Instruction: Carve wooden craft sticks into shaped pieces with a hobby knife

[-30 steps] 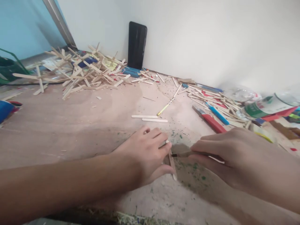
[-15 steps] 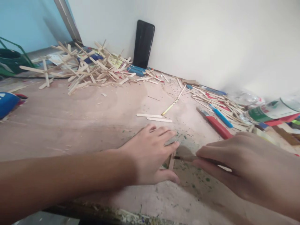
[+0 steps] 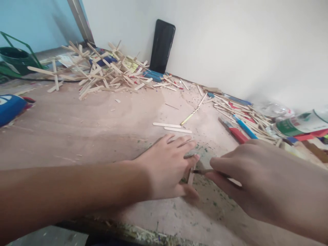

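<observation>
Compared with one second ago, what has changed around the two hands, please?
The wooden stick under the left hand has turned slightly, near end leftward; the left thumb now covers that end. The right hand, holding a thin tool, seems slightly closer to it. Nothing was visibly grasped or released. The black phone and two loose sticks stayed; only the view shifted.

the wooden craft stick [image 3: 191,177] is pale and narrow, lying on the tabletop [image 3: 123,114], running nearly straight away from the viewer, partly covered. the slim tool [image 3: 204,172] sits almost sideways to it, brownish shaft, dark tip pointing left right by the stick's edge. kinda too blurry to tell what tool it is tbh.
</observation>
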Demonstrator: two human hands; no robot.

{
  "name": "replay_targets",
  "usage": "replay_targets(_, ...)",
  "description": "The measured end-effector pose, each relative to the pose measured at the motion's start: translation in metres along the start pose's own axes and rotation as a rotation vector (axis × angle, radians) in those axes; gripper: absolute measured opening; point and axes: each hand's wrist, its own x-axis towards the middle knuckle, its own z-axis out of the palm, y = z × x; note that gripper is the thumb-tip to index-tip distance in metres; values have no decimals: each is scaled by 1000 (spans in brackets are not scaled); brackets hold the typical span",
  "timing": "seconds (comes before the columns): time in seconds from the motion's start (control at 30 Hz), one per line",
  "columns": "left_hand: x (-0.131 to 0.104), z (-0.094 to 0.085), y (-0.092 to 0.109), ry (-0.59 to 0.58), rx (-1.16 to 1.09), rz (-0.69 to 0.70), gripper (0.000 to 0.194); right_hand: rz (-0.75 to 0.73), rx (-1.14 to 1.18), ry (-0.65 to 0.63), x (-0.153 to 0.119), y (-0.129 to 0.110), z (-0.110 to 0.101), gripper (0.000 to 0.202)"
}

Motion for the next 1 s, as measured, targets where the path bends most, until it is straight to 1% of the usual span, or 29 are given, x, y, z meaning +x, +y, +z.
replay_targets(0.1, 1, 0, 1, 3, 12, -7, 94, -2, 13, -6, -1, 5, 4, 38)
replay_targets(0.2, 1, 3, 2, 47, 25, -2, 100, 24, 95, 11, -10, 12, 11, 41)
replay_targets(0.33, -1, 10, 2, 110, 35, -2, 98, 10, 202, 101, -23, 21, 23, 41)
replay_targets(0.57, -6, 15, 2, 196, 47, 4, 94, 56, 278, 203, -44, 27, 46, 34)
replay_targets(0.67, -8, 16, 2, 235, 38, 5, 93, 92, 341, 254, -52, 27, 59, 18)
replay_targets(0.73, -8, 16, 2, 248, 31, 5, 93, 113, 374, 282, -54, 27, 67, 14)
replay_targets(0.87, -10, 14, 2, 260, 18, 7, 91, 117, 367, 296, -53, 24, 75, 19)
replay_targets(1.0, -11, 13, 2, 271, 11, 14, 89, 148, 384, 295, -51, 21, 73, 23)
